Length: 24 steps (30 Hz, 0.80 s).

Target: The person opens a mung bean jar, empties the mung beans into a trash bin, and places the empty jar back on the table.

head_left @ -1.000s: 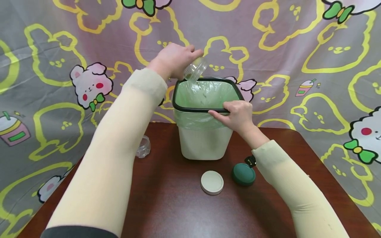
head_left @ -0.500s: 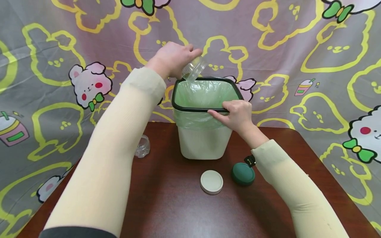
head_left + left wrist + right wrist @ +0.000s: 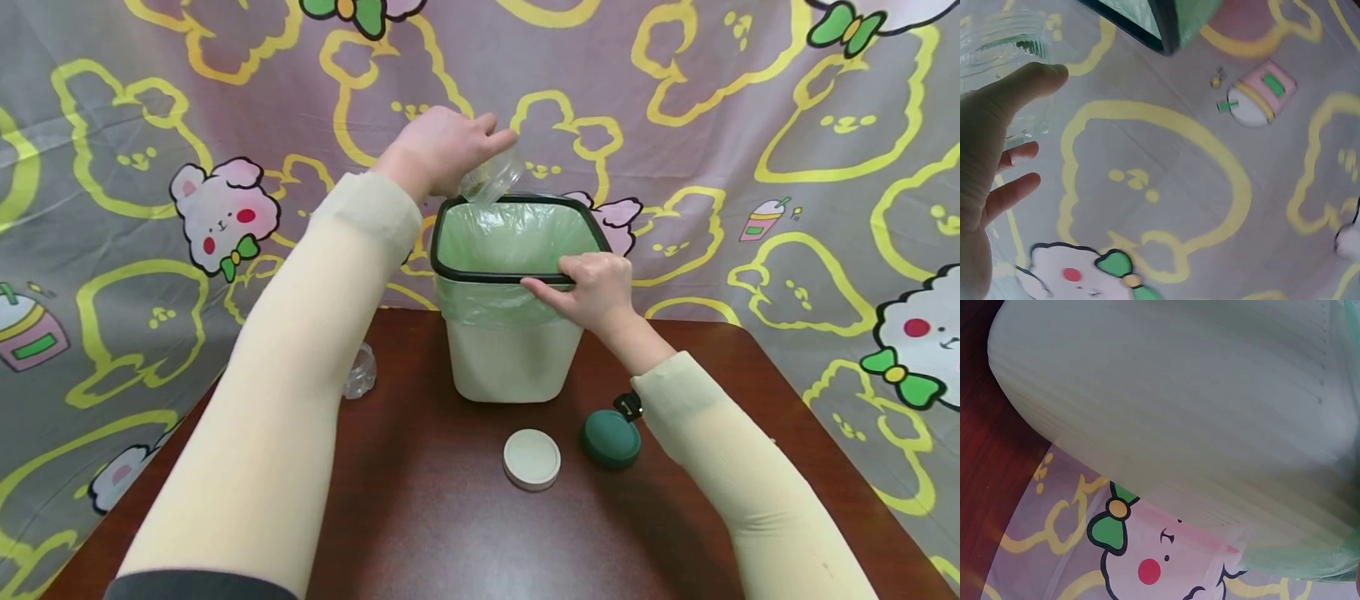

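My left hand grips a clear jar, tipped mouth-down over the back left of a bin's rim. Dark greenish bits show inside the jar in the left wrist view, where the thumb and fingers of the left hand wrap its side. The pale bin stands upright on the table, lined with a thin green bag under a black rim. At the front right corner, my right hand holds that rim, fingers over the inside and thumb along the front.
A white round lid lies in front of the bin, with a dark green round lid to its right. Beside that is a small black object. Another clear jar, partly behind the left arm, stands on the brown table.
Small dark bits seen inside the bin one second ago no longer show. The left hand turns the jar slightly at the same spot; the right hand stays on the rim.
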Each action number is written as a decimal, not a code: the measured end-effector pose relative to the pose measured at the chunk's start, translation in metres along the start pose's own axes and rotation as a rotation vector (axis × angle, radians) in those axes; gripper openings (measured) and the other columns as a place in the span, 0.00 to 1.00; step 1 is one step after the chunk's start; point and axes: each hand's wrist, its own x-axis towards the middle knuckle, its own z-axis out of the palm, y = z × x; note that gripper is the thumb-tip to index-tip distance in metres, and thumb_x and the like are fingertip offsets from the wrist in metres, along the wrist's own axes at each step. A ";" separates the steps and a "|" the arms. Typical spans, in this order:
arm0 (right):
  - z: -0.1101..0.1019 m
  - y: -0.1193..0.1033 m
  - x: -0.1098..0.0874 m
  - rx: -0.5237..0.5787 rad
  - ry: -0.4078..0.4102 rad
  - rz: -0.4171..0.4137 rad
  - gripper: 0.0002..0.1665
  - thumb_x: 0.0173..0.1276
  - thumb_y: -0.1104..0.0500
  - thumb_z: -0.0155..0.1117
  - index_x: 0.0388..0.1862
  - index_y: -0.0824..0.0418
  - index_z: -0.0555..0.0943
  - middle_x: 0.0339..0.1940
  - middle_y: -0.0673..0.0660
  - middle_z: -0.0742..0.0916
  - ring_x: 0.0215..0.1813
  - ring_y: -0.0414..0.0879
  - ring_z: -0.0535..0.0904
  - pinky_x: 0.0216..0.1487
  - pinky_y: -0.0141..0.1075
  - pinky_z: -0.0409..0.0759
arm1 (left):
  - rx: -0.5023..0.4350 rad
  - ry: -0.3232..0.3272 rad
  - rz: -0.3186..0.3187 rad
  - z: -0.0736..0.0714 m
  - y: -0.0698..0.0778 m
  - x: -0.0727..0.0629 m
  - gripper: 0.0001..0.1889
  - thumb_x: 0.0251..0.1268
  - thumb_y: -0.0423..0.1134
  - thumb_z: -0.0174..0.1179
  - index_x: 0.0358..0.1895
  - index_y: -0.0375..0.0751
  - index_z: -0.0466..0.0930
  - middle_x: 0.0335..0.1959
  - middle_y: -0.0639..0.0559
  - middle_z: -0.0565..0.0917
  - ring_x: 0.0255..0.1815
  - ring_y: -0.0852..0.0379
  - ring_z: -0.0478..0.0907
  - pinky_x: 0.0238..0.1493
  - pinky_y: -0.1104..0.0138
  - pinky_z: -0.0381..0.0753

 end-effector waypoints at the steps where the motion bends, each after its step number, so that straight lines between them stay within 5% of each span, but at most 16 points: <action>1: 0.000 0.000 0.000 0.001 0.001 0.000 0.41 0.66 0.27 0.49 0.08 0.55 0.57 0.06 0.49 0.60 0.07 0.45 0.57 0.11 0.38 0.48 | 0.003 0.006 0.004 0.000 0.000 0.000 0.42 0.48 0.24 0.64 0.69 0.40 0.56 0.51 0.35 0.70 0.35 0.35 0.76 0.38 0.46 0.79; 8: 0.000 0.000 0.001 -0.008 -0.015 -0.009 0.41 0.66 0.27 0.48 0.08 0.55 0.57 0.06 0.49 0.60 0.07 0.45 0.58 0.10 0.39 0.49 | 0.046 0.012 0.050 -0.002 -0.001 0.001 0.41 0.51 0.29 0.69 0.69 0.39 0.56 0.53 0.34 0.70 0.36 0.36 0.77 0.39 0.46 0.79; 20: 0.002 -0.001 0.000 0.000 -0.003 0.001 0.41 0.66 0.27 0.49 0.08 0.54 0.57 0.06 0.48 0.60 0.07 0.45 0.58 0.11 0.38 0.49 | 0.114 0.112 0.076 -0.001 -0.001 0.000 0.37 0.55 0.18 0.57 0.69 0.41 0.56 0.57 0.34 0.69 0.38 0.37 0.76 0.34 0.49 0.79; 24: 0.002 0.000 0.001 -0.008 0.002 0.003 0.41 0.66 0.27 0.49 0.08 0.54 0.57 0.06 0.49 0.61 0.07 0.45 0.58 0.10 0.39 0.50 | 0.190 0.107 0.143 -0.002 0.001 0.002 0.35 0.57 0.15 0.51 0.68 0.41 0.58 0.62 0.33 0.68 0.42 0.35 0.76 0.36 0.49 0.79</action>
